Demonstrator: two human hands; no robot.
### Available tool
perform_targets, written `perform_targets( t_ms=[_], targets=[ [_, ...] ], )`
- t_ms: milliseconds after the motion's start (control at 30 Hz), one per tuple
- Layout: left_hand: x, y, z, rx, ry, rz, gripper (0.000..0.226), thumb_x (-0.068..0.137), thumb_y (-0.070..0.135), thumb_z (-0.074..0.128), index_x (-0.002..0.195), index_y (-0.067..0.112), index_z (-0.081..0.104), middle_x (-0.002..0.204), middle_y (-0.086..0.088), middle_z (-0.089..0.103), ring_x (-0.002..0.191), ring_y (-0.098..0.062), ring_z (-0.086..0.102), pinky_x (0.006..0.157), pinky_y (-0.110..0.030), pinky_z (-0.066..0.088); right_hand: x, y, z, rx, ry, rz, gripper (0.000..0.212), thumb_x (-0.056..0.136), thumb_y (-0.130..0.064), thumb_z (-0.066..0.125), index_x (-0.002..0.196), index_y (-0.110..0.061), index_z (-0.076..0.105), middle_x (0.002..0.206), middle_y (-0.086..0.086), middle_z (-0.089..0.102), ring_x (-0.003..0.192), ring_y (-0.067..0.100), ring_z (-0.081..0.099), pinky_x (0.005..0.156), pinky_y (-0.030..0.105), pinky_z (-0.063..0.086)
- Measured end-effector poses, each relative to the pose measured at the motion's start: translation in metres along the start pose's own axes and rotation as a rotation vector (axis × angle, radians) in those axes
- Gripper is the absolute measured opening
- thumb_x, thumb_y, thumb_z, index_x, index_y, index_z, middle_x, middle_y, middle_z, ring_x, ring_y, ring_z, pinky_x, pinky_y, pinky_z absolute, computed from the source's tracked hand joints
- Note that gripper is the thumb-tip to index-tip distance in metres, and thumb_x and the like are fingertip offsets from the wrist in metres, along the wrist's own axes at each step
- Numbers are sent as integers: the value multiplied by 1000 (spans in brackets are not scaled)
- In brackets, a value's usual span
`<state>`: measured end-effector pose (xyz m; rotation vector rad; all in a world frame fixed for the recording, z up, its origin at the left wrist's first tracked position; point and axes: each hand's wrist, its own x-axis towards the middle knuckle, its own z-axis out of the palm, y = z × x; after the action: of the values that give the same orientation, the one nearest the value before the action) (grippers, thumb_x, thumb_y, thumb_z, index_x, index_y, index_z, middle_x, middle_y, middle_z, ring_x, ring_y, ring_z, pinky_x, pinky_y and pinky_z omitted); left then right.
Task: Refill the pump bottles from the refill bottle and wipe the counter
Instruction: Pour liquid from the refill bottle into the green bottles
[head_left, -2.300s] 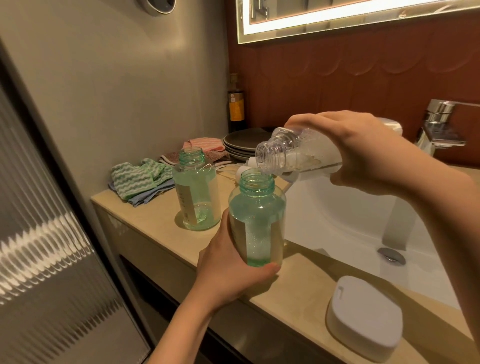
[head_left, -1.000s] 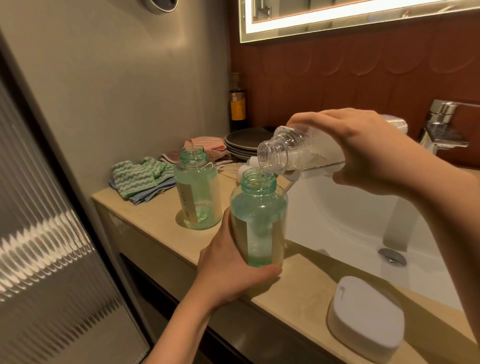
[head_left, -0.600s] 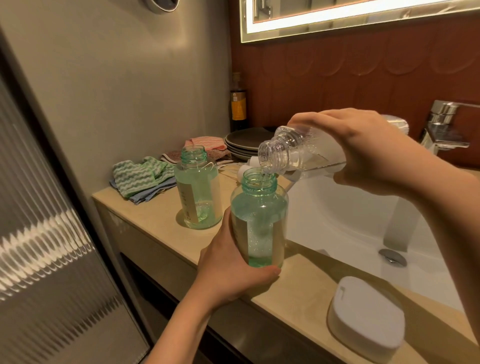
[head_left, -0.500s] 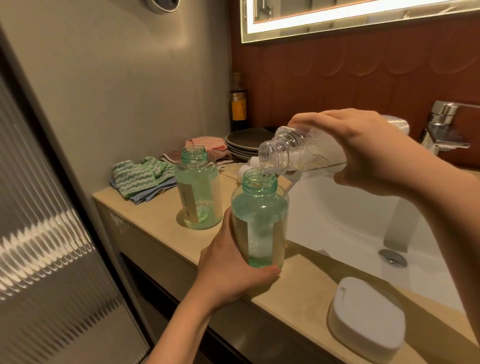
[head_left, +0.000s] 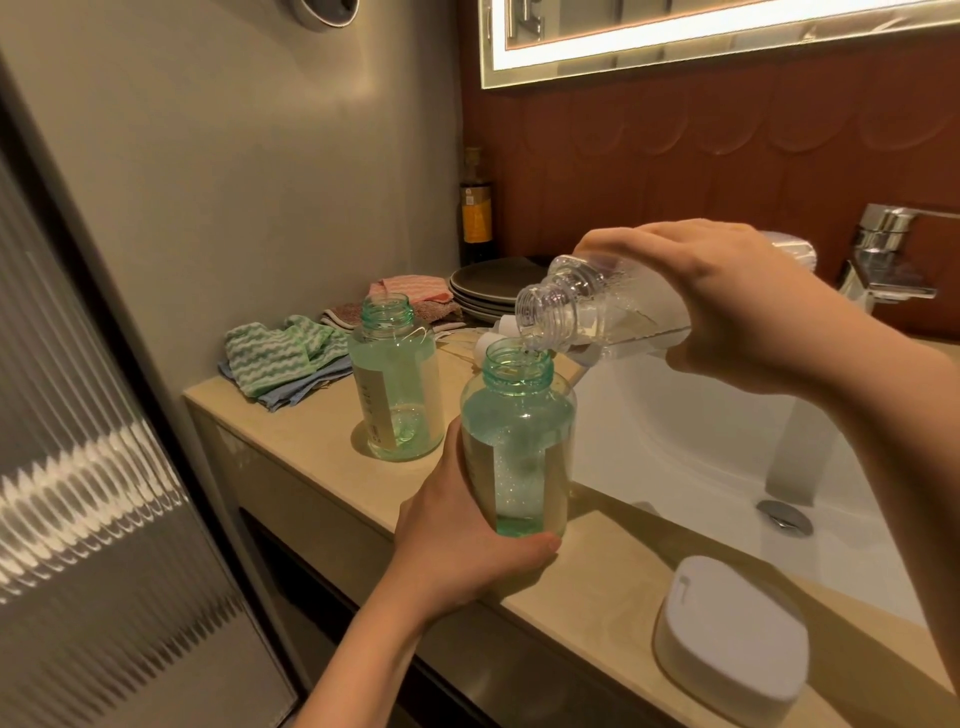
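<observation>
**Mid-pour at the bathroom bench: both hands busy**

The left hand (head_left: 462, 551) is wrapped around the lower part of a green see-through pump bottle (head_left: 519, 447). The thumb curls across the front near the base and the fingers go round the back. The bottle is upright with no pump on it, neck open, at the front edge of the bench (head_left: 311, 431) right beside the sink basin (head_left: 701, 441). Can't tell if its base is actually resting on the bench or held just off it. The liquid inside reaches about the shoulder.

The right hand (head_left: 727, 296) has its fingers curled over the top of a clear refill bottle (head_left: 582, 306). The bottle is tipped nearly flat, its open mouth sitting just above the green bottle's neck. A bit of yellowish liquid lies along its lower side. Whether a stream is running, I honestly can't make out.

A second green bottle (head_left: 397, 384) stands upright on the bench to the left, also open at the top, apart from both hands.

Behind it there's a green-and-white zigzag cloth (head_left: 275, 353) lying on a blue cloth (head_left: 296, 395), plus a pink striped cloth (head_left: 410, 288) next to a stack of dark plates (head_left: 493, 291). A dark bottle with a yellow label (head_left: 475, 213) stands in the corner. On the near right is a white lidded box (head_left: 727, 629), and the chrome faucet (head_left: 883, 249) sits at the far right above the basin.
</observation>
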<state>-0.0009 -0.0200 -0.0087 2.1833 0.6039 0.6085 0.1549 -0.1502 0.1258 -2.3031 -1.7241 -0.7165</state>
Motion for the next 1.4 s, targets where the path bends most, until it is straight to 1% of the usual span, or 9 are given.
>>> perform_targets(
  t_ms=[233, 400, 633, 767, 867, 967, 1133, 1267, 1400],
  targets=[
    [-1, 0, 0, -6, 1, 8, 87, 31, 62, 67, 100, 75, 14, 103, 41, 44, 103, -4, 50, 94, -29, 41, 1, 1, 1, -13, 10, -10, 98, 65, 5, 75, 143, -32, 29, 133, 4, 52, 118, 28, 48, 98, 43, 39],
    [-1, 0, 0, -4, -1, 5, 86, 31, 62, 66, 98, 76, 13, 99, 42, 44, 98, -1, 48, 91, -26, 40, 1, 1, 2, -17, 12, -15, 98, 64, 5, 75, 143, -32, 29, 133, 4, 53, 118, 29, 48, 99, 44, 40],
    [-1, 0, 0, -24, 0, 3, 87, 32, 61, 67, 100, 75, 15, 100, 43, 44, 101, -2, 49, 93, -27, 41, 0, 2, 2, -17, 20, -18, 97, 66, 3, 75, 143, -33, 29, 135, 3, 51, 121, 27, 46, 101, 43, 36],
    [0, 0, 1, -24, -4, 3, 88, 32, 61, 67, 101, 75, 14, 101, 43, 43, 102, -3, 48, 94, -28, 40, 0, 2, 2, 24, -1, 3, 99, 66, 1, 76, 144, -35, 27, 135, 2, 50, 120, 26, 46, 99, 42, 38],
    [-1, 0, 1, -28, 2, 2, 88, 31, 60, 68, 99, 76, 14, 101, 43, 44, 102, -3, 49, 95, -29, 42, -1, 3, 3, 72, -49, 33, 101, 66, -2, 77, 144, -38, 23, 133, 0, 50, 116, 23, 47, 94, 33, 41],
    [-1, 0, 0, -33, 3, -3, 87, 31, 60, 69, 98, 76, 15, 101, 41, 46, 101, -4, 51, 96, -33, 44, -2, 5, 3, 143, -103, 71, 103, 65, -3, 79, 144, -39, 23, 131, -2, 51, 111, 18, 47, 87, 25, 39],
    [-1, 0, 1, -44, 4, -1, 87, 32, 59, 70, 99, 76, 17, 103, 39, 48, 104, -5, 53, 96, -36, 45, -3, 10, 8, 281, -181, 101, 104, 61, -5, 82, 140, -40, 26, 129, -3, 51, 112, 18, 46, 89, 30, 43],
    [-1, -1, 1, -51, 8, 0, 88, 32, 59, 70, 100, 76, 17, 103, 41, 48, 104, -5, 53, 96, -34, 44, -3, 14, 13, 336, -218, 126, 105, 58, -5, 82, 137, -45, 26, 118, -8, 50, 103, 16, 46, 80, 28, 45],
    [-1, -1, 0, -58, 11, -9, 87, 32, 59, 70, 99, 76, 18, 102, 40, 49, 103, -5, 53, 95, -34, 45, -4, 18, 15, 342, -231, 142, 105, 57, -4, 82, 136, -47, 27, 112, -8, 49, 100, 18, 48, 76, 29, 47]
  ],
)
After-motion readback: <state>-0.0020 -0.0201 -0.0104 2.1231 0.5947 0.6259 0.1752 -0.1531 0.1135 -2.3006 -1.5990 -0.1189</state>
